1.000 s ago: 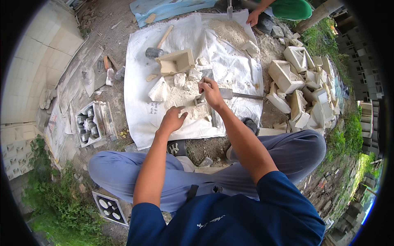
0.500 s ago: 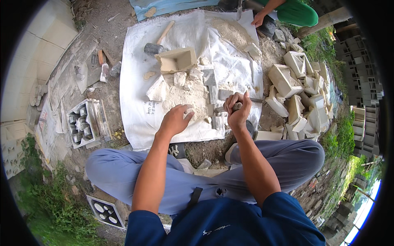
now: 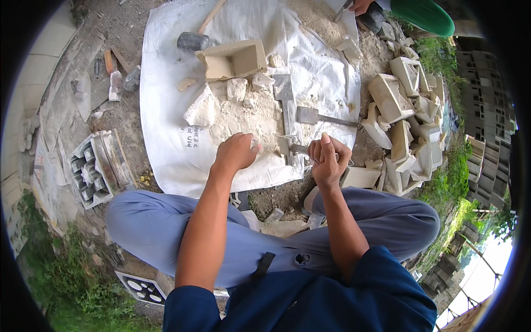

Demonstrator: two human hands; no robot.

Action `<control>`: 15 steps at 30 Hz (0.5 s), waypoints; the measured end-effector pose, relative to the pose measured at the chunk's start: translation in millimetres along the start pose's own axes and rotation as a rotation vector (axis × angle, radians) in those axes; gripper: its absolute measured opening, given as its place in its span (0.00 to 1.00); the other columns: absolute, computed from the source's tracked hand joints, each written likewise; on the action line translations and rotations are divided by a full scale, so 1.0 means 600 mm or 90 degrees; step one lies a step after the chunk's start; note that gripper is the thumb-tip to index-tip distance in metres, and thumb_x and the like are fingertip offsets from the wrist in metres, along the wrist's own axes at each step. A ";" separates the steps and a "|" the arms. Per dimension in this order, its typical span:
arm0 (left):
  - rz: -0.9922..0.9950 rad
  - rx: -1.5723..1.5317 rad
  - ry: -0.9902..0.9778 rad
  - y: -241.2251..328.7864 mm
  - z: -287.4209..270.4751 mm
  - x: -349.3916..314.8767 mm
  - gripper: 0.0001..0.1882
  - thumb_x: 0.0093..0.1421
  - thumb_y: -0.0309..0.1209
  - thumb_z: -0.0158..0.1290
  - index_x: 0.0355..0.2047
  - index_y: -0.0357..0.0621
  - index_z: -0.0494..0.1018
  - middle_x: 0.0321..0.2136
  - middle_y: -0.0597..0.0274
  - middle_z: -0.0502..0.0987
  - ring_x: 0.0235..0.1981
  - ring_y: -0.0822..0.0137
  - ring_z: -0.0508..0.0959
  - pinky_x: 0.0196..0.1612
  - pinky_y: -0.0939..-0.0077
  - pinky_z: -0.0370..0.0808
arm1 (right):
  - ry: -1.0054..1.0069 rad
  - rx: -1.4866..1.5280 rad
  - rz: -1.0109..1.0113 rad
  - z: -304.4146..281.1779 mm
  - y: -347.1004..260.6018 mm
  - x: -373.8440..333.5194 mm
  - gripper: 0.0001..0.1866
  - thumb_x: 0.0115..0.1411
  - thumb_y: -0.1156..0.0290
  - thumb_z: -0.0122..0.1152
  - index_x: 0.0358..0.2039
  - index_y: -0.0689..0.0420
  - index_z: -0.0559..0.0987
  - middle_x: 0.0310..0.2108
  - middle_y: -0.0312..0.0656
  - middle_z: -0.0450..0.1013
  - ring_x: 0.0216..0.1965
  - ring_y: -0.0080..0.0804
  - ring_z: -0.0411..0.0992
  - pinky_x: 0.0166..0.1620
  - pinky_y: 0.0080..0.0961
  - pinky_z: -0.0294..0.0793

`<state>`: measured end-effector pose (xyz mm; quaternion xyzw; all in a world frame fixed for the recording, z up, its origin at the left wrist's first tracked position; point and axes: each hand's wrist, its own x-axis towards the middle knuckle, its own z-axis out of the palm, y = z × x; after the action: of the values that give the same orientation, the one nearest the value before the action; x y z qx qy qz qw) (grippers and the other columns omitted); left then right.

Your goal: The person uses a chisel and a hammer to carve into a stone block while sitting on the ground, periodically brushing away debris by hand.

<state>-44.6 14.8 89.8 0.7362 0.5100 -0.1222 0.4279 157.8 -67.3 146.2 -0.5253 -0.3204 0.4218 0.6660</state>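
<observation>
Head view shows the tool (image 3: 300,149) clamped in the right hand (image 3: 330,156), fingers wrapped round its handle and thumb standing up. From those fingers it points left, its long axis running nearly crosswise toward the left hand (image 3: 238,152). The metal end sits between the two hands, short of the left fingertips and apart from them. The right hand is plainly the nearer, being the one that grips it. Left fingers are curled together at the near edge of the rubble (image 3: 243,119), which spreads just beyond them; something pale shows at their tips, but I can't tell whether they're pinching it. A hammer (image 3: 307,115) lies just beyond the right fingers.

What I can't see well: the handle's near end, lost in the fist, and the tool's metal end, which blends into the bar (image 3: 289,113). Far beyond both hands, a co-worker (image 3: 425,16) is cut off.
</observation>
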 end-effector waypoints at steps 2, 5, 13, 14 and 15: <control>-0.001 0.003 -0.015 0.002 0.001 0.003 0.25 0.65 0.46 0.52 0.49 0.36 0.76 0.48 0.41 0.78 0.52 0.47 0.76 0.55 0.57 0.73 | -0.014 -0.046 0.013 0.004 0.018 -0.006 0.27 0.70 0.73 0.50 0.11 0.57 0.58 0.10 0.31 0.54 0.14 0.19 0.48 0.20 0.24 0.46; 0.018 -0.004 0.001 0.002 0.003 0.011 0.24 0.65 0.46 0.51 0.48 0.36 0.76 0.47 0.43 0.78 0.52 0.47 0.76 0.55 0.57 0.73 | -0.109 -0.283 -0.029 -0.019 0.075 -0.019 0.25 0.64 0.70 0.58 0.12 0.59 0.60 0.10 0.29 0.54 0.16 0.18 0.49 0.20 0.27 0.45; 0.096 0.036 0.072 -0.029 0.064 0.003 0.18 0.62 0.42 0.55 0.42 0.39 0.77 0.42 0.46 0.79 0.48 0.47 0.77 0.51 0.55 0.74 | -0.013 0.044 -0.052 -0.004 0.024 0.025 0.29 0.70 0.69 0.48 0.09 0.56 0.56 0.08 0.34 0.52 0.11 0.21 0.46 0.19 0.26 0.44; 0.130 0.023 0.110 -0.037 0.087 0.006 0.16 0.60 0.40 0.57 0.39 0.40 0.78 0.38 0.49 0.79 0.45 0.48 0.77 0.49 0.56 0.74 | -0.018 0.051 -0.057 -0.005 0.020 0.029 0.29 0.70 0.69 0.48 0.09 0.56 0.56 0.08 0.34 0.52 0.11 0.21 0.46 0.19 0.26 0.44; 0.131 0.027 0.116 -0.042 0.111 0.014 0.16 0.60 0.40 0.57 0.39 0.40 0.78 0.38 0.49 0.79 0.45 0.48 0.77 0.49 0.56 0.74 | -0.011 0.052 -0.071 -0.011 0.019 0.034 0.29 0.71 0.68 0.48 0.09 0.56 0.57 0.09 0.33 0.53 0.12 0.20 0.47 0.19 0.25 0.44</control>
<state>-45.3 -27.2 31.7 0.8017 0.4654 -0.0212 0.3746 169.9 -50.9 133.0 -0.4753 -0.3376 0.4012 0.7065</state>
